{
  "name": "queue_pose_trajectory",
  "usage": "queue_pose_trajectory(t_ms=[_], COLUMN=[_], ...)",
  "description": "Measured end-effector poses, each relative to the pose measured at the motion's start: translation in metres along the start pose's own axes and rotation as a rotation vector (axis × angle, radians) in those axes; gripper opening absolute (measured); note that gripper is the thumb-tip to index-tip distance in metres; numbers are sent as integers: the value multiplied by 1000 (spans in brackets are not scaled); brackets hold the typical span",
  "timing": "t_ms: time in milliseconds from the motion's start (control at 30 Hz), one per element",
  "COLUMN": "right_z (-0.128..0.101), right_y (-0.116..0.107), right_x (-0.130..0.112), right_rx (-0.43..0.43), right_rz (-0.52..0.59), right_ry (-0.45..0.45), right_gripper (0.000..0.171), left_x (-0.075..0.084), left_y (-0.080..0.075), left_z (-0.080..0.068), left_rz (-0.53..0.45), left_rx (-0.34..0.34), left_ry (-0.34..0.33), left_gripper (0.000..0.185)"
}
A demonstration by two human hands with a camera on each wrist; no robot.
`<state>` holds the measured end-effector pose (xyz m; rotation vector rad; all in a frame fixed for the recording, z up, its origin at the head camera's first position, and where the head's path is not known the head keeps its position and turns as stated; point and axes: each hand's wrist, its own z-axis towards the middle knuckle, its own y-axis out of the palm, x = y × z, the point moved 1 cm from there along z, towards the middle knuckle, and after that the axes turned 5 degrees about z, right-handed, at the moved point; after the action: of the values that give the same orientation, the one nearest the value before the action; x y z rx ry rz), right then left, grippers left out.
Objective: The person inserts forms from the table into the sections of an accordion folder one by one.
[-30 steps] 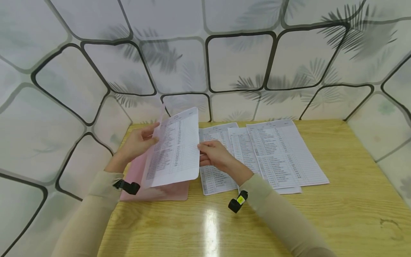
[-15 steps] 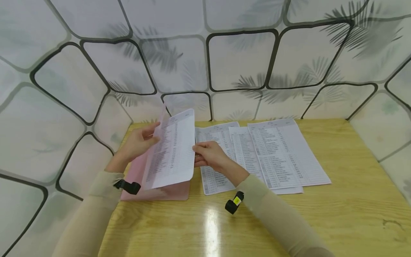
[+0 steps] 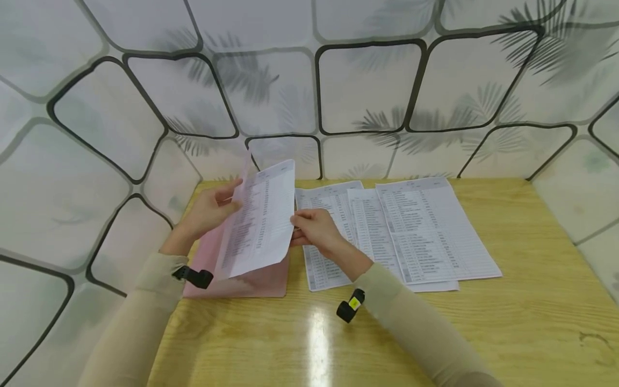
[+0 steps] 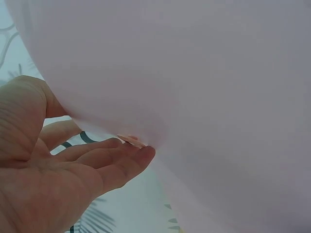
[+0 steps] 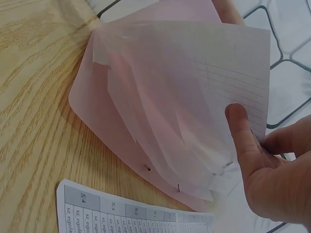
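From the head camera, the left hand (image 3: 213,209) holds the raised flap of a pink folder (image 3: 242,279) that lies at the left end of the wooden surface (image 3: 483,322), its fingers curled round the flap's far edge. The right hand (image 3: 314,228) pinches the near edge of a printed sheet (image 3: 263,220). Compared with a second ago, the sheet stands steeper and sits lower in the folder's mouth, so I judge the sheet partly slid in. Three more printed sheets (image 3: 416,231) lie overlapping just to the right.

The left wrist view shows the fingers (image 4: 112,160) loosely curled behind the translucent pink flap (image 4: 194,97), tips touching it.

The right wrist view shows the thumb (image 5: 241,133) pressed on the sheet (image 5: 204,87), which rests between the folder's pink leaves (image 5: 107,116).
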<state>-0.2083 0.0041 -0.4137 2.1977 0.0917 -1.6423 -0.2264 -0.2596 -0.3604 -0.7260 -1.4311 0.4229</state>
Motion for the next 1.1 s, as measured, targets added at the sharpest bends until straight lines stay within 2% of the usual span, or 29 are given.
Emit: queue_pose_trajectory(t_ms=[133, 467, 900, 1100], right_z=[2, 8, 14, 17], right_y=[3, 15, 30, 35], right_x=[3, 7, 25, 31], right_rx=[-4, -34, -47, -73], right_rz=[-1, -8, 2, 0], right_ry=[15, 8, 14, 39], right_gripper=[39, 34, 31, 34], left_x=[1, 4, 7, 6], left_y=[-1, -1, 0, -1], left_z=[-1, 0, 0, -3], left_rz=[1, -23, -29, -48], left_rx=[-3, 2, 2, -2], left_ry=[-21, -2, 29, 20], left_gripper=[61, 61, 59, 59])
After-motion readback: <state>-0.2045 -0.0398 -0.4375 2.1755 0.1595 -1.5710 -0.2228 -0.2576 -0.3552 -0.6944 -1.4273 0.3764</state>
